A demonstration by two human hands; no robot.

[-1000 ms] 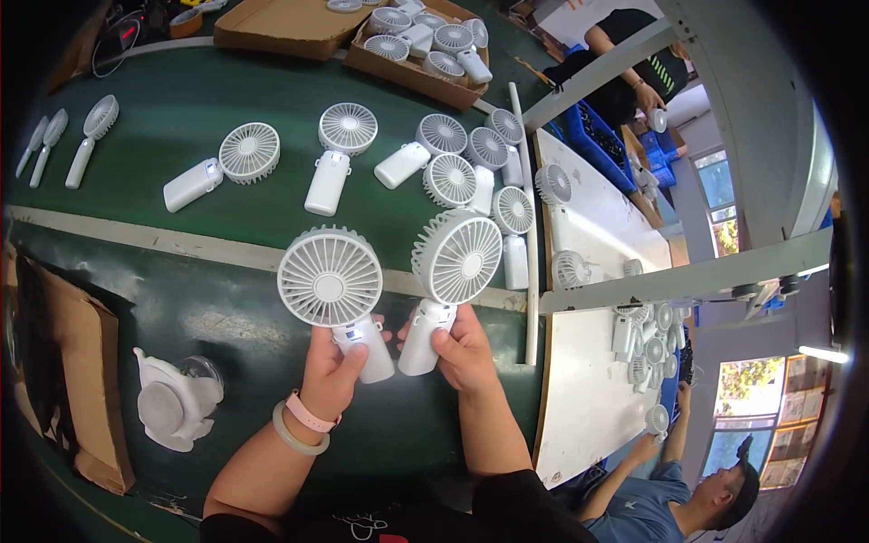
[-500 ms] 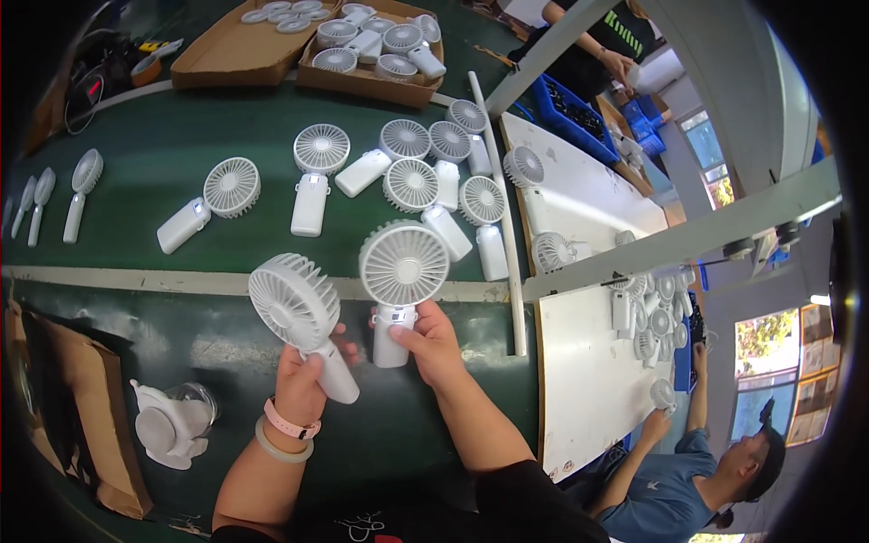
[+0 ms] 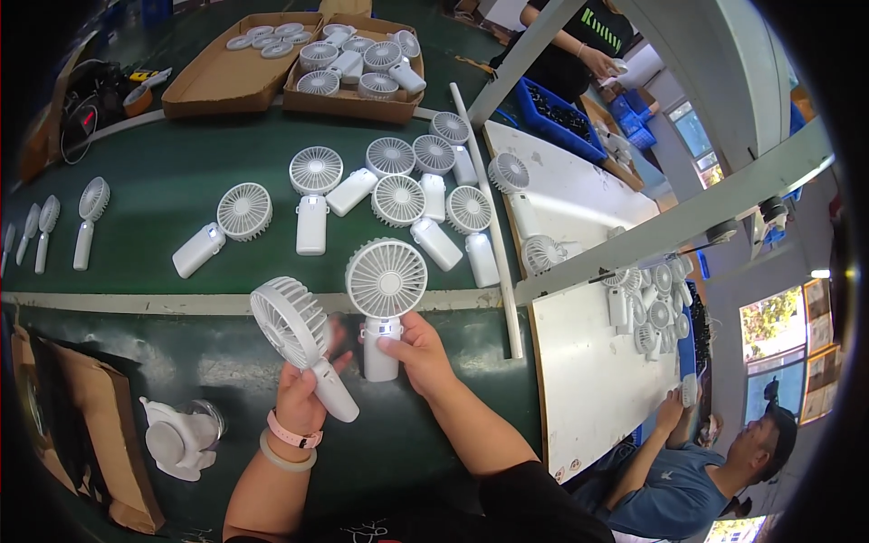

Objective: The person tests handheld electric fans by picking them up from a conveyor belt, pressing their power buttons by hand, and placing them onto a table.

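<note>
Handheld fans, white, two in hand above the green desk (image 3: 136,181), near its pale front edge strip. Far left: a few fans lying flat (image 3: 86,222); cardboard sheet (image 3: 50,443) and a white clip-style part (image 3: 176,439) at lower left. Left hand (image 3: 303,398) clenched round the handle of the left fan (image 3: 294,330), head tilted up-left, grille turned aside. Right hand (image 3: 416,353) wrapped round the handle of the right fan (image 3: 385,290), upright, grille facing up to the camera. Looks like an inspection or test step: pair held up side by side for a check. Next move likely calls for steady grips and a free spot among the row of fans (image 3: 389,185) beyond, without knocking neighbours. Boxes of fans (image 3: 358,72) at back. Another person (image 3: 688,480) seated at the white board, lower right.
</note>
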